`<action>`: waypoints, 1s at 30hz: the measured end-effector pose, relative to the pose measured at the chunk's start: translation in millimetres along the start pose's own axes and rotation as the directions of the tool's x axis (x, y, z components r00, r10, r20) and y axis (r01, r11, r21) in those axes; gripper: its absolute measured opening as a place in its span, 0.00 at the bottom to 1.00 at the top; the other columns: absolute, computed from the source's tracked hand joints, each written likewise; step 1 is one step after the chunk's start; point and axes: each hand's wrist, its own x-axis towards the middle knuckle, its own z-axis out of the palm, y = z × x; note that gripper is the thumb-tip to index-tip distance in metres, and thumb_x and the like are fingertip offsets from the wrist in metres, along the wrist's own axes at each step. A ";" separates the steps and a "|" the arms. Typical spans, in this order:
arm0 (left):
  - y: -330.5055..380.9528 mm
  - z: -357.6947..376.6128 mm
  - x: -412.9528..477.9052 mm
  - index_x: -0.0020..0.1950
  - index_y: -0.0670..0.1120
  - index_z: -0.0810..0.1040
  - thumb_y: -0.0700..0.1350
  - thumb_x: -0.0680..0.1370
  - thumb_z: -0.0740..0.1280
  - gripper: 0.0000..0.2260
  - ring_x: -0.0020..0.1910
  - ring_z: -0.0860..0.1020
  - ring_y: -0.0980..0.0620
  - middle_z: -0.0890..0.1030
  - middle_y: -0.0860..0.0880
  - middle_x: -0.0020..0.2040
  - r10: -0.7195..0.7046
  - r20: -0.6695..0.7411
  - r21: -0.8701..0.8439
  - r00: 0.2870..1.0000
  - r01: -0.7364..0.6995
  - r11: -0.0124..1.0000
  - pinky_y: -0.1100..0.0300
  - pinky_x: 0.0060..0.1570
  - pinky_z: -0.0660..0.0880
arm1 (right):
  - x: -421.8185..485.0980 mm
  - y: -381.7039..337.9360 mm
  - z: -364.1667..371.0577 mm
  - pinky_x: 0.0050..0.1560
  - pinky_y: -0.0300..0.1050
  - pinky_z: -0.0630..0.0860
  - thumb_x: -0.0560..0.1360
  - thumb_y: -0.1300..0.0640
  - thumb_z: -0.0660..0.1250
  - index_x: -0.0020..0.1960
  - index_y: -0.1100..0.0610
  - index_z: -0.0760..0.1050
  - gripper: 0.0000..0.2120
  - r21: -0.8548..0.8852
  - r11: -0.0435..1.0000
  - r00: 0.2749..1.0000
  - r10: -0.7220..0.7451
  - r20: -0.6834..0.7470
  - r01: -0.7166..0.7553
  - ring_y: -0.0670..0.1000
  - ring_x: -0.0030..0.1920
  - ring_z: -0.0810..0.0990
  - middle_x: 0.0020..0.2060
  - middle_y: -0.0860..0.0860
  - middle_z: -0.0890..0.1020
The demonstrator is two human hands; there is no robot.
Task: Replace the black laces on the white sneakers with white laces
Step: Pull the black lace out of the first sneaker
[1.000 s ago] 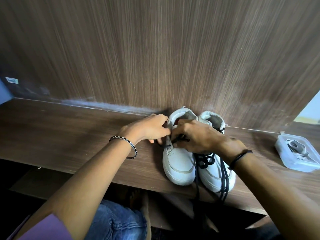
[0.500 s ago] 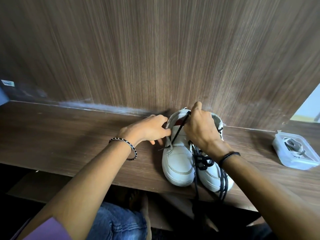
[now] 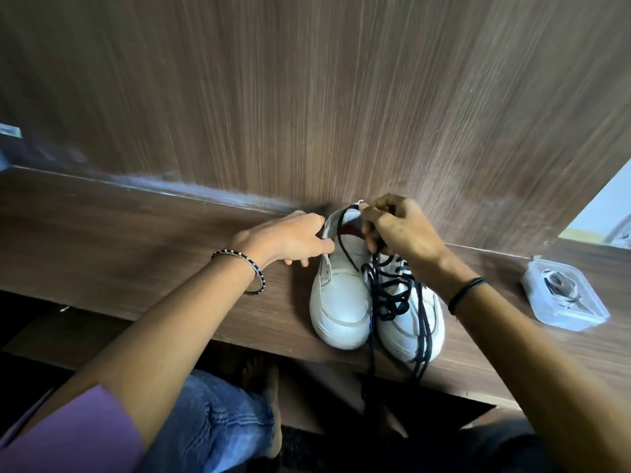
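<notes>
Both hands are up at the heel end of the left sneaker (image 3: 341, 302), which sits toe-out on the wooden desk (image 3: 136, 240), heel close to the wood panel (image 3: 307, 97) behind it. The left hand (image 3: 290, 240) is pressed to this shoe's outer side, fingers curled in against the collar and holding it. The right hand (image 3: 399, 230) is raised just above the collar, fingers bunched tight, fingertips pinching the black lace (image 3: 345, 247). One strand arcs from that pinch down over the tongue of the left sneaker, which shows no lace across its front. The rest of the lace lies in loose tangled loops on the right sneaker (image 3: 406, 326), which touches the left sneaker's inner side. Two strands trail off past the toes and hang over the desk edge.

Well off beyond the right sneaker, a clear plastic box (image 3: 563, 312) stands open on the desk with the white laces (image 3: 560, 288) coiled inside, untouched. A beaded bracelet (image 3: 239, 268) rides the left wrist just short of the left sneaker, and a black band (image 3: 466, 293) circles the right wrist. Below the desk edge, nearer the camera than the left sneaker, are blue jeans (image 3: 211, 421) and a purple sleeve (image 3: 68, 438).
</notes>
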 end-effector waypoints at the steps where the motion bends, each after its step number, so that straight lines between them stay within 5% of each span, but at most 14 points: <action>1: 2.1 -0.3 -0.4 0.66 0.43 0.73 0.50 0.80 0.65 0.17 0.56 0.81 0.45 0.77 0.41 0.66 0.004 -0.025 0.069 1.000 -0.002 0.998 0.48 0.50 0.79 | -2.2 -0.8 0.2 0.24 0.36 0.69 0.83 0.56 0.65 0.50 0.61 0.75 0.08 -0.023 1.000 1.000 -0.007 0.008 0.007 0.47 0.25 0.76 0.31 0.49 0.81; 3: 5.8 1.1 -0.5 0.77 0.46 0.63 0.51 0.79 0.67 0.28 0.71 0.70 0.43 0.66 0.46 0.76 0.067 -0.127 0.221 0.990 -0.038 0.974 0.46 0.65 0.71 | -3.5 -2.2 2.0 0.25 0.36 0.71 0.82 0.56 0.67 0.51 0.60 0.77 0.06 -0.049 0.999 1.000 -0.022 -0.003 0.022 0.47 0.26 0.78 0.34 0.51 0.83; 6: 13.6 1.2 0.5 0.71 0.47 0.69 0.49 0.77 0.68 0.23 0.69 0.68 0.49 0.69 0.52 0.70 0.280 -0.281 0.327 0.918 -0.182 0.927 0.51 0.62 0.70 | -1.5 -1.9 1.8 0.31 0.37 0.75 0.80 0.54 0.69 0.48 0.56 0.80 0.06 -0.219 0.968 0.987 -0.144 -0.075 0.125 0.48 0.31 0.83 0.35 0.50 0.85; 8: 16.5 1.5 0.0 0.67 0.49 0.69 0.47 0.76 0.70 0.22 0.66 0.69 0.51 0.70 0.53 0.66 0.304 -0.324 0.219 0.896 -0.241 0.945 0.48 0.61 0.72 | -1.8 -2.9 -0.6 0.37 0.38 0.77 0.78 0.54 0.69 0.47 0.54 0.80 0.04 -0.313 0.934 0.974 -0.210 -0.080 0.175 0.47 0.37 0.84 0.36 0.49 0.86; 11: 22.2 3.1 -2.1 0.74 0.52 0.62 0.43 0.72 0.74 0.34 0.66 0.72 0.51 0.72 0.51 0.69 0.283 -0.254 -0.058 0.925 -0.307 0.950 0.50 0.63 0.72 | -7.1 -9.1 -3.7 0.41 0.40 0.81 0.78 0.56 0.66 0.49 0.52 0.81 0.05 -0.285 0.931 0.974 -0.221 0.055 0.227 0.47 0.41 0.85 0.39 0.48 0.87; 15: 23.4 6.0 -4.2 0.74 0.51 0.63 0.42 0.70 0.77 0.37 0.63 0.77 0.53 0.79 0.51 0.64 0.202 -0.176 -0.309 0.963 -0.249 0.918 0.55 0.62 0.75 | -13.7 -17.3 -1.0 0.44 0.41 0.77 0.78 0.56 0.63 0.49 0.55 0.78 0.06 -0.328 0.872 0.932 -0.346 0.111 0.363 0.48 0.44 0.83 0.42 0.49 0.84; 18: 19.6 6.4 -3.5 0.66 0.53 0.70 0.44 0.71 0.76 0.26 0.47 0.82 0.60 0.84 0.54 0.48 0.195 -0.136 -0.347 0.971 -0.232 0.909 0.59 0.48 0.78 | -12.8 -21.3 -4.3 0.47 0.42 0.75 0.78 0.56 0.59 0.51 0.58 0.76 0.09 -0.318 0.838 0.895 -0.432 0.113 0.444 0.50 0.46 0.81 0.45 0.53 0.82; 20: 18.3 4.4 -3.9 0.55 0.50 0.77 0.49 0.77 0.71 0.08 0.35 0.80 0.58 0.82 0.52 0.35 0.153 -0.175 -0.297 0.973 -0.200 0.934 0.57 0.42 0.75 | -12.7 -24.5 -9.5 0.45 0.39 0.75 0.79 0.57 0.57 0.53 0.58 0.75 0.10 -0.290 0.842 0.889 -0.447 0.100 0.456 0.48 0.44 0.82 0.45 0.54 0.83; 21: 18.0 2.9 -3.9 0.49 0.47 0.79 0.54 0.81 0.67 0.10 0.33 0.79 0.56 0.80 0.52 0.31 0.134 -0.211 -0.320 0.968 -0.198 0.927 0.56 0.43 0.73 | -13.6 -25.9 -11.8 0.44 0.36 0.74 0.79 0.59 0.57 0.54 0.59 0.75 0.09 -0.279 0.844 0.887 -0.451 0.093 0.458 0.47 0.43 0.82 0.44 0.54 0.83; 23: 17.9 -0.6 -5.7 0.47 0.42 0.80 0.59 0.84 0.58 0.22 0.32 0.77 0.56 0.79 0.52 0.28 0.117 -0.251 -0.452 0.961 -0.223 0.864 0.58 0.46 0.73 | -16.0 -28.2 -14.7 0.41 0.35 0.76 0.79 0.66 0.57 0.56 0.61 0.74 0.10 -0.229 0.863 0.892 -0.445 0.078 0.450 0.47 0.40 0.84 0.43 0.54 0.83; 26: 19.3 -10.6 -9.2 0.51 0.45 0.81 0.54 0.87 0.54 0.20 0.38 0.81 0.60 0.84 0.57 0.37 0.050 -0.355 -0.662 0.934 -0.289 0.691 0.70 0.47 0.73 | -14.9 -26.7 -16.8 0.38 0.34 0.79 0.75 0.71 0.61 0.55 0.61 0.75 0.12 -0.243 0.882 0.911 -0.411 0.024 0.404 0.46 0.40 0.86 0.47 0.54 0.85; 30: 14.6 -23.3 -6.3 0.54 0.47 0.83 0.53 0.87 0.53 0.20 0.59 0.83 0.54 0.86 0.49 0.58 -0.032 -0.391 -0.849 0.920 -0.347 0.399 0.60 0.57 0.75 | -7.2 -19.4 -24.6 0.43 0.40 0.81 0.77 0.56 0.73 0.50 0.56 0.80 0.05 -0.541 0.764 0.936 -0.305 0.179 0.352 0.46 0.43 0.84 0.43 0.49 0.85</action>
